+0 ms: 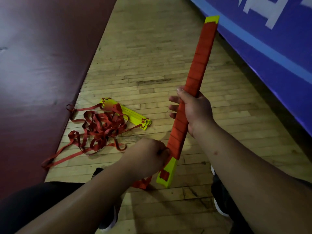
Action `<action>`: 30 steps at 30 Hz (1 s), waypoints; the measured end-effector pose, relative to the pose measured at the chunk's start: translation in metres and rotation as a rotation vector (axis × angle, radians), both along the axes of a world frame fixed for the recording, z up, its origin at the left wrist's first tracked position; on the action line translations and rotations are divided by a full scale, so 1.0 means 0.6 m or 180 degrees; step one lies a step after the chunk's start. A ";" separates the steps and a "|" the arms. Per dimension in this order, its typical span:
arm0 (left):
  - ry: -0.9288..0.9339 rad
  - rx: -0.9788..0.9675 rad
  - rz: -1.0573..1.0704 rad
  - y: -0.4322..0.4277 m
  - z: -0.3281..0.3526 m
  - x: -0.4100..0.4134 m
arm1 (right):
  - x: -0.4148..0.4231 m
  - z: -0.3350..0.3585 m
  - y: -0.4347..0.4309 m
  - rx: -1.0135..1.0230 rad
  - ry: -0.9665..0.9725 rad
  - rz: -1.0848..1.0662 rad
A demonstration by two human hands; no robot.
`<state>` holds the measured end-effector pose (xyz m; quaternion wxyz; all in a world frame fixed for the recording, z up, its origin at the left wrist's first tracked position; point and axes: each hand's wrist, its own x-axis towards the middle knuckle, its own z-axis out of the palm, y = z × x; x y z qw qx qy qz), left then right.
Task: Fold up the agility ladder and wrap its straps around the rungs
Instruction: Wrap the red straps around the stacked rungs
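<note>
A bundle of yellow rungs [200, 65], wound almost end to end in red strap, stands tilted in the air with its top leaning right. My right hand [194, 110] grips the bundle round its middle. My left hand [148, 156] pinches the red strap [141, 183] against the bundle's lower end, just above the bare yellow tip; a short strap tail hangs below it. On the floor to the left lies a second stack of yellow rungs [135, 115] with a loose tangle of red straps [99, 130] beside it.
A dark red mat [37, 73] borders the wooden floor [152, 56] on the left, and a blue padded mat with white lettering [278, 31] on the right. My shoes [219, 208] and dark-clad knees fill the bottom of the view.
</note>
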<state>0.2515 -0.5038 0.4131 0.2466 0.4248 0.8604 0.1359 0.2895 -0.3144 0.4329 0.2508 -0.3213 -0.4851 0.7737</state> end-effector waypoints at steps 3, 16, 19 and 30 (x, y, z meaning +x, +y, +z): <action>0.0220 -0.0018 0.0196 -0.005 -0.001 0.015 | -0.005 -0.002 -0.003 -0.0058 0.0000 -0.0062; -0.0152 0.0182 0.0404 -0.007 0.010 0.007 | 0.001 0.019 -0.002 -0.1061 0.0496 0.0273; -0.0824 0.0445 0.0110 -0.013 0.025 -0.009 | 0.013 0.025 0.007 -0.1220 0.0835 0.0611; -0.2582 0.0878 -0.0783 -0.031 0.036 -0.021 | 0.031 0.034 0.004 -0.1745 0.1560 0.1476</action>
